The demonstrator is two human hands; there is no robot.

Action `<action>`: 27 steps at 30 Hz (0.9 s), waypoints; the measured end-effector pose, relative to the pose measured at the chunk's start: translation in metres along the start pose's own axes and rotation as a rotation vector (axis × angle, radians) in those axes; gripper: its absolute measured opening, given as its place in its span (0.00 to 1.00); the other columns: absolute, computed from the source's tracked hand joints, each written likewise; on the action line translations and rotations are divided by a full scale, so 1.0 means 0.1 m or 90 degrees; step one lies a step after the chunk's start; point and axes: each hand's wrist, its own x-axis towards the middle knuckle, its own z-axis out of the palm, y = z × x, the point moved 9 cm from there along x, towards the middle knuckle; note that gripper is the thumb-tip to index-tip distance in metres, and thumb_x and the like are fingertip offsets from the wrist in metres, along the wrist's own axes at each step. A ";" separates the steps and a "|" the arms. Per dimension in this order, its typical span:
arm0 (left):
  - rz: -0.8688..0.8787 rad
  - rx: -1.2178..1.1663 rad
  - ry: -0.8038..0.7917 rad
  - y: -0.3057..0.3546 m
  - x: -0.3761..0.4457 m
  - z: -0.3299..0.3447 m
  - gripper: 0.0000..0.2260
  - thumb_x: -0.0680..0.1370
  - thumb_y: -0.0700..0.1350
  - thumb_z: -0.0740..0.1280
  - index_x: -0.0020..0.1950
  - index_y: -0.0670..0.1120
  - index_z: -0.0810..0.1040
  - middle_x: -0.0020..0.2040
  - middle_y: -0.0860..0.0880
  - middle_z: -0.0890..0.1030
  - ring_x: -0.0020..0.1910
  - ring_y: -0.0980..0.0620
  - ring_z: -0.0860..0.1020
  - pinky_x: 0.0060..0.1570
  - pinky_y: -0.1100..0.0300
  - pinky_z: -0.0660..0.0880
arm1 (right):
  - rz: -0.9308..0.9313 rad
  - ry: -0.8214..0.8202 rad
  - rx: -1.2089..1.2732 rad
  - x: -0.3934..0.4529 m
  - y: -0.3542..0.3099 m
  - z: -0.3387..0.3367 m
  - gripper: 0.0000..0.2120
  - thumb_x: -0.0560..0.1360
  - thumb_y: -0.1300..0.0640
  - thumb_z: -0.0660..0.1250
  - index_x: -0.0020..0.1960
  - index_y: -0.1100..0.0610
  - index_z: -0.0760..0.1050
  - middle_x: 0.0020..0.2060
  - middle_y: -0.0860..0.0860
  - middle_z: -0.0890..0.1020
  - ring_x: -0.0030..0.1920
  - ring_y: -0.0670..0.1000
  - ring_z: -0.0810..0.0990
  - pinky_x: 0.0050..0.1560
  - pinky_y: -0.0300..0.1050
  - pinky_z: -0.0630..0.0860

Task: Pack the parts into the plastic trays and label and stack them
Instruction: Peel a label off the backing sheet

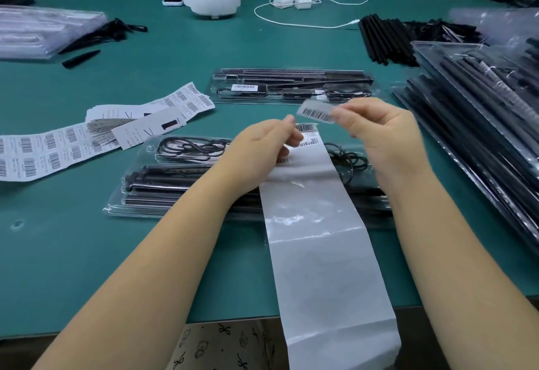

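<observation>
Bench [204, 48] space is crowded, and that is the first risk: the tall heap of filled trays [478, 101] on the right leans toward the work spot, so a careless elbow could send it sliding. Just in front of the person lies a packed tray [163, 177], its cables and black rods seated under clear plastic, with no sticker visible on the part that shows; a second tray [291, 85] farther back already carries one. Across the near tray runs a long strip of backing paper [309, 223], trailing off the bench edge toward the lap; its hanging weight could drag it sideways or off altogether, taking the remaining stickers with it. The left hand [262, 148] pinches the strip near its top, fingers curled around it. The right hand [376, 127] pinches a peeled barcode label [318, 111] by one end, held in the air above the tray and blurred. Held this way, the sticker may curl and stick to a finger or to itself, or land crooked.
</observation>
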 end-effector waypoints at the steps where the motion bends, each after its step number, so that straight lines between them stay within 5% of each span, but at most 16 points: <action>1: 0.056 0.107 -0.007 0.07 -0.01 0.01 0.14 0.81 0.57 0.56 0.47 0.54 0.78 0.46 0.58 0.80 0.44 0.59 0.77 0.49 0.66 0.72 | 0.048 0.032 0.005 0.02 0.08 -0.09 0.07 0.70 0.56 0.74 0.35 0.47 0.82 0.34 0.42 0.83 0.38 0.40 0.77 0.38 0.31 0.71; 5: 0.134 0.497 -0.061 0.09 -0.05 0.07 0.27 0.71 0.66 0.64 0.65 0.54 0.71 0.56 0.54 0.74 0.55 0.54 0.72 0.58 0.55 0.69 | 0.215 0.088 -0.072 0.01 0.42 -0.33 0.08 0.69 0.49 0.74 0.34 0.51 0.81 0.34 0.46 0.81 0.39 0.46 0.76 0.41 0.41 0.74; 8: 0.096 0.424 -0.079 0.05 -0.06 -0.08 0.35 0.67 0.58 0.73 0.71 0.56 0.64 0.63 0.55 0.71 0.63 0.53 0.68 0.66 0.52 0.65 | 0.252 0.080 -0.129 0.02 0.50 -0.35 0.11 0.73 0.51 0.70 0.34 0.54 0.78 0.37 0.52 0.79 0.38 0.49 0.75 0.42 0.45 0.75; 10: 0.091 0.367 -0.124 0.02 -0.09 -0.15 0.32 0.69 0.46 0.73 0.70 0.58 0.66 0.68 0.58 0.67 0.67 0.58 0.65 0.68 0.60 0.60 | 0.249 0.091 -0.149 0.04 0.49 -0.36 0.12 0.76 0.53 0.66 0.35 0.55 0.76 0.36 0.51 0.78 0.36 0.48 0.74 0.42 0.46 0.75; 12: 0.078 0.368 -0.162 -0.02 -0.13 -0.22 0.30 0.69 0.36 0.68 0.67 0.60 0.69 0.68 0.62 0.66 0.67 0.65 0.63 0.63 0.70 0.57 | 0.250 0.096 -0.151 0.05 0.49 -0.36 0.13 0.78 0.54 0.64 0.35 0.55 0.74 0.35 0.51 0.76 0.36 0.48 0.73 0.40 0.45 0.75; 15: 0.078 0.390 -0.141 -0.02 -0.11 -0.24 0.23 0.71 0.37 0.65 0.61 0.59 0.74 0.63 0.61 0.69 0.65 0.64 0.65 0.57 0.78 0.56 | 0.267 0.112 -0.141 0.05 0.51 -0.37 0.13 0.78 0.55 0.63 0.34 0.55 0.72 0.33 0.49 0.74 0.35 0.49 0.73 0.39 0.45 0.73; 17: 0.094 0.441 -0.087 0.02 -0.06 -0.18 0.12 0.75 0.48 0.65 0.59 0.56 0.76 0.62 0.55 0.72 0.64 0.56 0.68 0.63 0.69 0.60 | 0.282 0.119 -0.145 0.05 0.50 -0.38 0.13 0.77 0.55 0.63 0.34 0.56 0.71 0.32 0.51 0.74 0.34 0.49 0.73 0.41 0.47 0.72; 20: 0.084 0.604 -0.040 -0.01 -0.01 -0.05 0.19 0.75 0.62 0.59 0.63 0.58 0.74 0.61 0.50 0.71 0.63 0.47 0.67 0.66 0.50 0.61 | 0.283 0.070 -0.207 0.05 0.49 -0.32 0.12 0.75 0.55 0.65 0.37 0.61 0.72 0.37 0.57 0.72 0.37 0.53 0.69 0.41 0.47 0.68; 23: 0.174 0.621 -0.051 0.09 -0.03 0.12 0.17 0.78 0.56 0.59 0.68 0.61 0.71 0.66 0.53 0.70 0.67 0.48 0.64 0.70 0.48 0.55 | 0.268 -0.001 -0.310 0.04 0.46 -0.23 0.17 0.75 0.54 0.66 0.42 0.70 0.73 0.39 0.63 0.73 0.40 0.59 0.71 0.37 0.48 0.67; 27: 0.250 0.556 -0.116 0.16 -0.05 0.28 0.16 0.80 0.44 0.61 0.67 0.55 0.74 0.66 0.53 0.74 0.65 0.48 0.69 0.65 0.52 0.62 | 0.250 -0.010 -0.372 0.03 0.46 -0.22 0.22 0.74 0.52 0.68 0.54 0.72 0.74 0.55 0.66 0.77 0.56 0.64 0.75 0.51 0.53 0.74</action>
